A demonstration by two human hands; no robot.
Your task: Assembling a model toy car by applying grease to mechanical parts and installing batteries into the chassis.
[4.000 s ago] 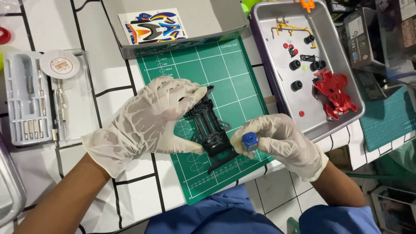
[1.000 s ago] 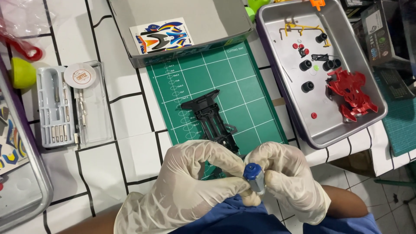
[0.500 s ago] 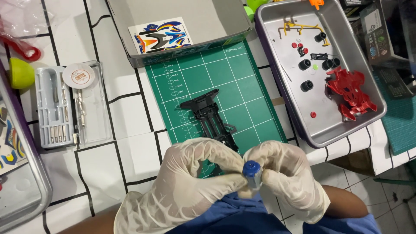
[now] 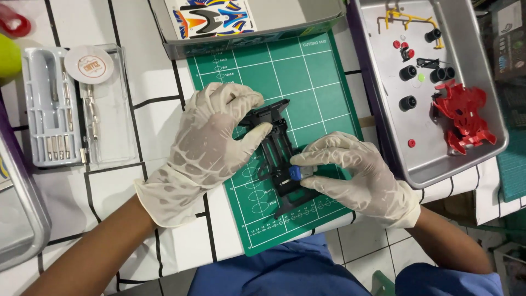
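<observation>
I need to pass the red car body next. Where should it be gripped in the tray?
Probably take the red car body across its narrower middle, coming straight down from above: it lies flat in the metal tray, with the tray's raised right wall close beside it, blocking a sideways approach.

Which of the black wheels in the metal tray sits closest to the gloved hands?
The lowest black wheel, alone on the metal tray just left of the red car body. The other wheels lie farther up the tray, away from the right hand.
</observation>
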